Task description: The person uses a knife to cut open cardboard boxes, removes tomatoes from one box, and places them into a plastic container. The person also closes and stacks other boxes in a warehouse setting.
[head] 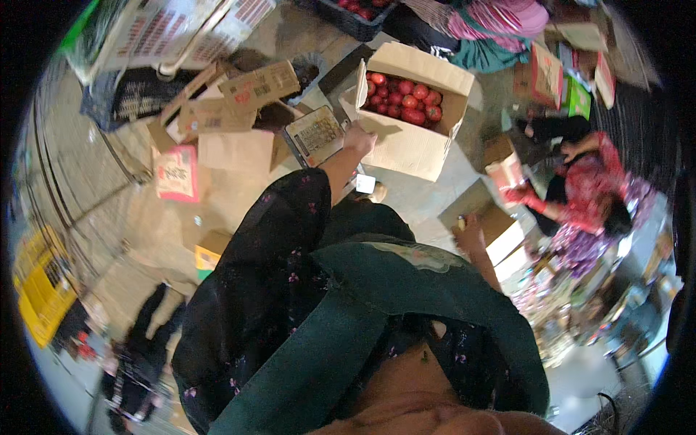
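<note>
An open cardboard carton (409, 148) full of round red fruits (405, 98), which look like tomatoes, stands in front of me. My left hand (360, 140) is at the carton's near left corner; its fingers are partly hidden, so whether they grip the edge is unclear. Just left of that hand lies a flat, dark-framed panel (315, 136) with a worn printed surface. My right hand (470, 237), lower on the right, holds a small yellowish object (461, 222) too small to identify. Beneath and beside it stands an open cardboard box (492, 217).
Several cardboard boxes (236, 149) are heaped at the left. At the right a person in red (587, 179) handles another carton (504, 168). A dark crate (353, 19) of red fruits stands at the top, beside another person's pink clothing (500, 19). A yellow crate (43, 293) is far left.
</note>
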Action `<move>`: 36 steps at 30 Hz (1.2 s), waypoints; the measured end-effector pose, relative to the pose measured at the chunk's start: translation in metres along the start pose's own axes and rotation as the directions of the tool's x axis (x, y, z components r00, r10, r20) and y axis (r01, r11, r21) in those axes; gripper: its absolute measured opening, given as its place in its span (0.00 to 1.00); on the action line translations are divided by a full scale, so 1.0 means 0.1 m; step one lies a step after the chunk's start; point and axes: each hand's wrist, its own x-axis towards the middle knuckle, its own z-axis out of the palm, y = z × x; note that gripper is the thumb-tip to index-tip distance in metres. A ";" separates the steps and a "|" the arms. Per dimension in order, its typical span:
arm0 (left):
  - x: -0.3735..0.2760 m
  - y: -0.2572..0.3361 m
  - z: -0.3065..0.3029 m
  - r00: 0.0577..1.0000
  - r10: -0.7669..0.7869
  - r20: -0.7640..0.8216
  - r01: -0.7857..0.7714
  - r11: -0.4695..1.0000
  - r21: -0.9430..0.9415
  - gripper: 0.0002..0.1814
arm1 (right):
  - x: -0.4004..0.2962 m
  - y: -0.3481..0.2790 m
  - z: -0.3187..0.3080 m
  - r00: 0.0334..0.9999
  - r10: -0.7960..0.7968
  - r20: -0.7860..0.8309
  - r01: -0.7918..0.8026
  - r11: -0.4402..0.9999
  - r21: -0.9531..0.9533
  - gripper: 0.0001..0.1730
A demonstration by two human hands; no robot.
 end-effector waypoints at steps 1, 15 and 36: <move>0.10 -0.02 0.09 1.000 -0.017 -0.004 0.017 0.999 -0.033 0.37 | -0.03 -0.28 -0.13 0.987 0.127 0.096 -0.141 0.978 0.156 0.24; 0.14 0.28 0.66 0.812 -0.511 -0.283 0.291 0.774 -0.562 0.44 | 2.19 -2.48 -0.46 0.554 -0.688 0.469 0.832 0.434 -0.346 0.18; 0.24 0.26 0.65 0.793 -0.489 -0.363 0.415 0.870 -0.264 0.26 | 2.77 -3.25 0.37 0.413 -0.391 0.823 0.841 -0.182 -0.509 0.17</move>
